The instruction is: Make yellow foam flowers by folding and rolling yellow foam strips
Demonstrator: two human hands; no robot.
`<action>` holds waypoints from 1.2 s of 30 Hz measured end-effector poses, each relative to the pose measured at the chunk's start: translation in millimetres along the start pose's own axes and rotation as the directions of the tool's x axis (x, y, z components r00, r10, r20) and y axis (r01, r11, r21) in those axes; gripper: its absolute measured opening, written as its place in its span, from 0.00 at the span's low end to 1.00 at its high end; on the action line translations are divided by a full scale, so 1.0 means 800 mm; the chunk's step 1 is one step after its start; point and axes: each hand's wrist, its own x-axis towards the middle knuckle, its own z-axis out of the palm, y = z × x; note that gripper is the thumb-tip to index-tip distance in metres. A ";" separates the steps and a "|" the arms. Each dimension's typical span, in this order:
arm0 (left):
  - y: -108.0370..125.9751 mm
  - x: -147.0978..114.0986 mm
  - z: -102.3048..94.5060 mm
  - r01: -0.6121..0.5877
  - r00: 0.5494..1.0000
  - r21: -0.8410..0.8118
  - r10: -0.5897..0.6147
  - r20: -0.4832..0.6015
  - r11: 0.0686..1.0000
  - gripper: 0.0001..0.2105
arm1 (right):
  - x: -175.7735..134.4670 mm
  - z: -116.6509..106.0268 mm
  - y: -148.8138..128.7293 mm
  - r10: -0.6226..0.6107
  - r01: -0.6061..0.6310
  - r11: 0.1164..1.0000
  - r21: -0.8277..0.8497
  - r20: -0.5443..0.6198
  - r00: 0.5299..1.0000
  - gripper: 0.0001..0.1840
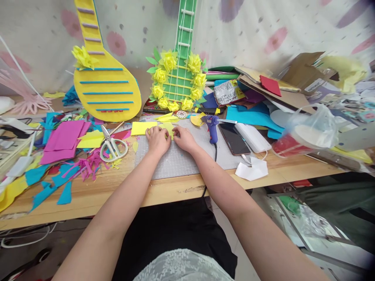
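Both my hands meet over a small piece of yellow paper (168,127) on the grey cutting mat (175,166). My left hand (158,140) has bent fingers closed at the paper's near left edge. From the other side, my right hand (185,139) pinches its right edge, with the fingertips partly hidden. A stack of yellow paper (143,128) lies just left of my left hand. Beyond the hands are yellow paper strips (166,117) and a white spool-like disc (181,114). A purple glue gun (212,128) stands to the right of my right hand.
White-handled scissors (110,148) lie left among magenta paper (63,138) and scraps. Behind stand a yellow paper instrument (107,91) and a green one with yellow flowers (180,84). Right are a phone (234,138), a white power bank (252,137) and a bagged cup (301,136).
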 end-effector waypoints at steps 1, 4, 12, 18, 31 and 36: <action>0.000 0.000 0.000 -0.003 1.000 0.002 0.003 -0.002 1.000 0.05 | 0.001 -0.001 0.002 -0.004 0.004 1.000 0.016 0.006 1.000 0.17; -0.001 -0.001 0.001 -0.008 1.000 -0.001 0.008 -0.003 1.000 0.06 | 0.002 -0.003 0.005 0.001 -0.003 0.998 0.065 0.034 0.999 0.19; -0.001 -0.006 -0.004 0.009 1.000 -0.022 -0.009 0.002 1.000 0.08 | 0.004 -0.005 0.005 0.026 -0.030 0.996 0.084 0.048 0.999 0.18; 0.002 -0.010 -0.008 0.037 0.999 -0.007 -0.037 0.027 0.999 0.10 | 0.004 -0.006 0.006 0.030 -0.036 0.993 0.112 0.053 0.998 0.19; 0.006 -0.008 -0.009 0.083 0.995 -0.012 -0.082 0.051 0.996 0.09 | 0.002 -0.004 0.005 0.034 -0.037 0.998 0.059 0.048 0.998 0.16; 0.006 -0.007 -0.008 0.090 0.995 -0.023 -0.089 0.046 0.996 0.07 | -0.003 -0.001 -0.003 0.004 -0.002 0.998 -0.066 0.029 1.000 0.16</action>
